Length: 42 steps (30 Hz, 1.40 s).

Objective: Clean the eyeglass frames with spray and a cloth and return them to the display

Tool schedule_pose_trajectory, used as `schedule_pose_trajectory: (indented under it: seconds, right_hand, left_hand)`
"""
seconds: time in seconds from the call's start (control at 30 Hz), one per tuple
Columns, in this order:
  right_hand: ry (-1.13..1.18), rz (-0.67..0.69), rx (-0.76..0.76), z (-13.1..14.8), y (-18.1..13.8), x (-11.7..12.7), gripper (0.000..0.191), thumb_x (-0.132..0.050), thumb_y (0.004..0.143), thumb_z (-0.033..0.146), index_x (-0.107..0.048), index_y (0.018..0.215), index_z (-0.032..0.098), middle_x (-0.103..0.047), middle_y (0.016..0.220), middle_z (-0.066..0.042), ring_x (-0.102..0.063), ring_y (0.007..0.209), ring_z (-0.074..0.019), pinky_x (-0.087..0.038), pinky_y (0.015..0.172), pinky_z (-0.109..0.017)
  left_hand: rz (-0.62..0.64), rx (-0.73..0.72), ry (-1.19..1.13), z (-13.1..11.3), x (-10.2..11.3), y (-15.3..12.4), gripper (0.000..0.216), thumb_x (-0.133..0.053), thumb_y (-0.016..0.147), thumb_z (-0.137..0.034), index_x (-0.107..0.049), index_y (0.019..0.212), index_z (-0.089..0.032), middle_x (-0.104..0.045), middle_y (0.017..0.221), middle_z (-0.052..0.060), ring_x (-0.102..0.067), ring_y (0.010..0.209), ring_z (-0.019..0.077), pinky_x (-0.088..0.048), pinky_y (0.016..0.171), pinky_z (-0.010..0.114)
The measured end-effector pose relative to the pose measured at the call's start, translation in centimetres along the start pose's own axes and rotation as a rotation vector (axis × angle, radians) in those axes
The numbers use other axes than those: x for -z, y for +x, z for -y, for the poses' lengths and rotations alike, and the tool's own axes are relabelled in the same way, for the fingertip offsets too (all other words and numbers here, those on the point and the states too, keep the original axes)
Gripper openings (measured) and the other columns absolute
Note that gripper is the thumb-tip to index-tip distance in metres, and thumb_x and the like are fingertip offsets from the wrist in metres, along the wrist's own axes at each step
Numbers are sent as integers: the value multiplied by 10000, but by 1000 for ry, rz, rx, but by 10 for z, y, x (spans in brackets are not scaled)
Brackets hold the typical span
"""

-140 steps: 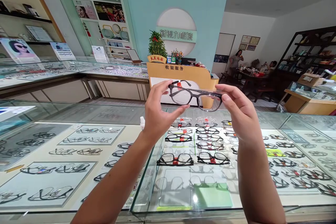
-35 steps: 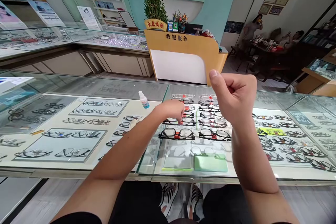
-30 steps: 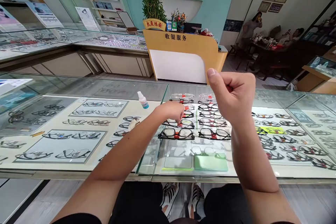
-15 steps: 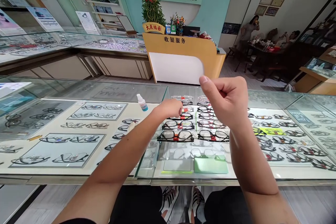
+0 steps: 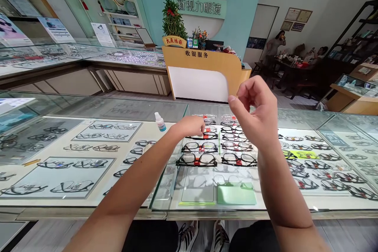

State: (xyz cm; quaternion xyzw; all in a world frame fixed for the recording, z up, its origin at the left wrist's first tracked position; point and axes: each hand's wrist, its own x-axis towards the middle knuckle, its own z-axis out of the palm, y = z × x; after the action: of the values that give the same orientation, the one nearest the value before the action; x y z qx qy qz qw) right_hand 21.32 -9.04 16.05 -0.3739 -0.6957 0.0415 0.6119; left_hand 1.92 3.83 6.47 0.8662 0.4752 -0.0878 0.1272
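My left hand [image 5: 190,126] reaches over the left column of eyeglasses on the counter. Its fingers are curled closed, and whatever they may hold is hidden from me. Just below it lie black-framed eyeglasses [image 5: 201,147] with red tags, and nearer to me another black pair [image 5: 197,160]. Raised above the right column, my right hand [image 5: 256,112] holds nothing; its fingers are loosely bent with the thumb apart from them. Under it sit more tagged eyeglasses [image 5: 239,159]. A small white spray bottle [image 5: 160,122] with blue liquid stands left of my left hand.
A glass-topped display counter [image 5: 118,213] spans the front. Trays [image 5: 103,183] of eyeglasses lie left, more eyeglasses [image 5: 317,164] right. A green box [image 5: 236,193] is near the front edge. Beyond stands a wooden cashier desk [image 5: 233,61]; people [image 5: 276,43] are at the back right.
The fingers of my right hand have lifted and opened away from the thumb. My left hand stays over the left column. The view has tilted up slightly.
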Motion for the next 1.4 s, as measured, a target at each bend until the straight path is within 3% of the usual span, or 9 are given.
schedule_pose_trajectory:
  seconds: [0.03, 0.1, 0.23, 0.33, 0.43, 0.6, 0.7, 0.87, 1.4]
  right_hand:
    - [2, 4, -10, 0, 1, 2, 137, -648, 902, 219, -517, 880, 252, -476, 744, 33, -430, 656, -134, -377, 600, -285]
    - [6, 17, -31, 0, 3, 6, 158, -609, 872, 162, -541, 978, 257, -532, 815, 19, -481, 699, -142, -414, 632, -292]
    - [60, 76, -73, -2, 5, 13, 172, -594, 859, 125, -559, 975, 248, -597, 886, 12, -522, 739, -138, -439, 670, -297]
    - [135, 142, -105, -5, 6, 13, 139, -620, 872, 137, -577, 957, 237, -617, 902, 17, -519, 730, -127, -439, 678, -296]
    - [201, 195, -150, -7, 5, 9, 114, -652, 884, 170, -591, 957, 232, -631, 915, 14, -523, 741, -125, -443, 687, -294]
    - [325, 258, -191, -6, 3, 1, 110, -684, 904, 221, -592, 965, 230, -647, 926, 4, -533, 751, -126, -454, 696, -294]
    - [397, 271, -204, -6, 2, -2, 159, -714, 907, 256, -570, 972, 237, -672, 935, -4, -540, 744, -129, -461, 693, -300]
    - [447, 271, -229, -13, 3, -3, 245, -772, 897, 308, -548, 975, 244, -706, 933, -10, -577, 770, -143, -476, 716, -314]
    - [452, 292, -293, -18, 5, 0, 295, -816, 878, 324, -537, 922, 242, -724, 882, -6, -550, 731, -142, -415, 690, -321]
  left_hand:
    - [-42, -20, -48, 1, 9, -9, 213, -720, 762, -361, -822, 927, -272, -790, 923, 42, -663, 799, 222, -392, 652, 299]
    - [-179, -70, -215, 1, 27, -28, 239, -722, 766, -434, -825, 907, -270, -753, 812, 22, -618, 707, 197, -361, 614, 297]
    - [-527, -97, -677, -8, 52, -61, 326, -743, 799, -550, -796, 894, -242, -519, 558, -34, -442, 533, 146, -283, 550, 292]
    - [-806, -170, -992, -19, 57, -74, 307, -811, 777, -525, -772, 849, -229, -555, 625, -26, -495, 608, 141, -376, 606, 286]
    - [-939, -282, -1184, -32, 57, -83, 261, -854, 763, -467, -763, 821, -229, -651, 770, 7, -590, 767, 160, -470, 731, 291]
    - [-976, -369, -1285, -48, 56, -91, 263, -881, 742, -441, -739, 799, -227, -709, 952, 37, -647, 950, 189, -529, 899, 327]
    - [-924, -373, -1347, -53, 55, -92, 291, -902, 718, -442, -734, 792, -217, -735, 1007, 47, -668, 996, 196, -538, 939, 341]
    - [-849, -389, -1403, -54, 54, -90, 301, -919, 722, -443, -747, 818, -215, -758, 969, 33, -685, 950, 175, -547, 907, 312]
    - [-824, -430, -1343, -51, 51, -87, 367, -926, 730, -505, -762, 857, -203, -776, 964, 51, -695, 950, 191, -558, 875, 314]
